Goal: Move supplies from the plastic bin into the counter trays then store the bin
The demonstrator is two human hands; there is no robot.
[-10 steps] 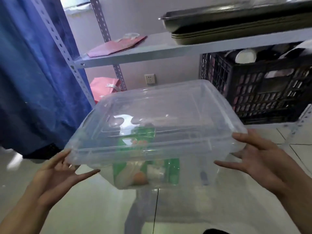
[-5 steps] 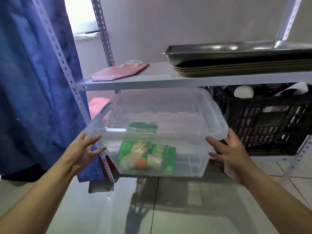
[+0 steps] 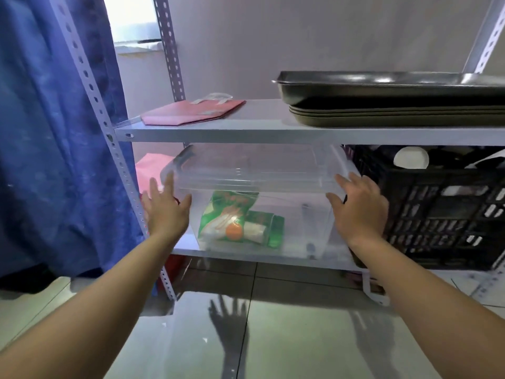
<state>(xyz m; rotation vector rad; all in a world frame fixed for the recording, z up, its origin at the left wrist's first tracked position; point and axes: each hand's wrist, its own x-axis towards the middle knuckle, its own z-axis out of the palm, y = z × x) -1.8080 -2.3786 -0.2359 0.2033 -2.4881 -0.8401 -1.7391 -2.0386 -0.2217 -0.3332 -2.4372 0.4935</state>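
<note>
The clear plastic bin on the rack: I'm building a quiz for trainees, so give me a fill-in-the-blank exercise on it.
1. The clear plastic bin sits on the ____ shelf of the rack.
2. To the bin's right stands a ____ crate.
3. Through the bin wall a ____ packet shows.
4. The left hand and right hand rest against the bin's ____.

Missing words: lower; black; green; sides
</note>
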